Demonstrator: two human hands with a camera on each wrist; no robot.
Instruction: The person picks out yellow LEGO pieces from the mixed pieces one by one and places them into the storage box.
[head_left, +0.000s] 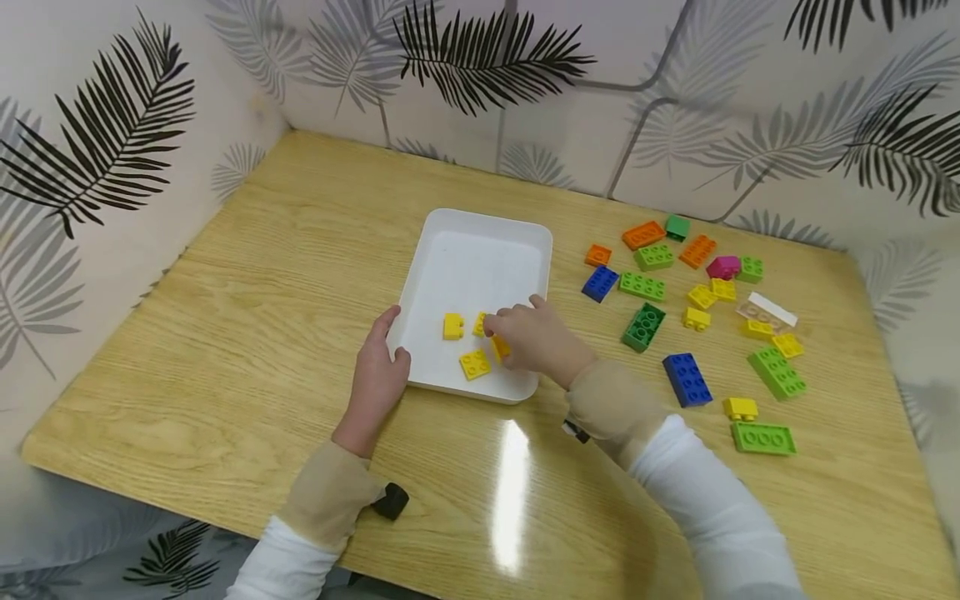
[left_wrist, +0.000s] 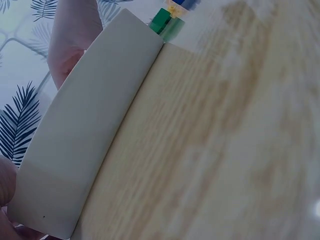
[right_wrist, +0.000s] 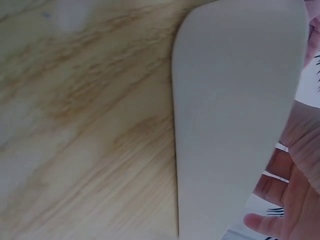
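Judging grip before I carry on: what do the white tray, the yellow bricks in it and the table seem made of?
White tray: probably smooth plastic, going by its even colour and rounded corners. Yellow bricks: likely smooth moulded plastic, with raised studs. Table: glossy wood or wood-look laminate; the grain and a bright reflection show, but not which.

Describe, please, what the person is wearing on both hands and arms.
The left hand and right hand wear no gloves. Each arm has a white sleeve and a beige band around the wrist. A small black object shows beside the left band; a dark piece, partly pale, beside the right.
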